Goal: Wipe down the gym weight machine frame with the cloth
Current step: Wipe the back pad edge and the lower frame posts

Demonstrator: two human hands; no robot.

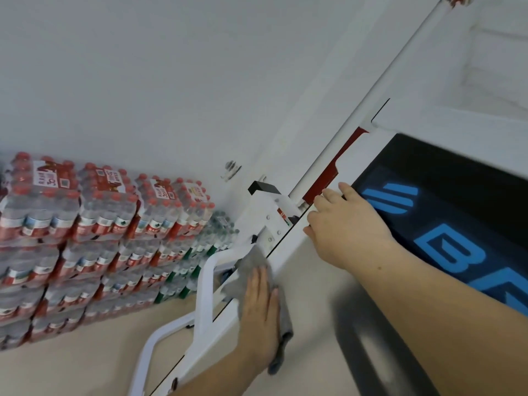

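The white weight machine frame (291,244) runs slantwise from the lower left to the top right. A grey cloth (251,262) lies against its lower part. My left hand (258,312) presses flat on the cloth with straight fingers. My right hand (343,224) is higher up, its fingers curled over the edge of the white frame beside a black panel (445,201) with blue letters. A red strip (331,170) shows in the frame just above my right hand.
Stacked packs of bottled water (94,238) with red caps stand against the white wall (171,81) on the left. A white tube (205,298) of the machine bends down at the lower left. The beige floor (71,361) lies below.
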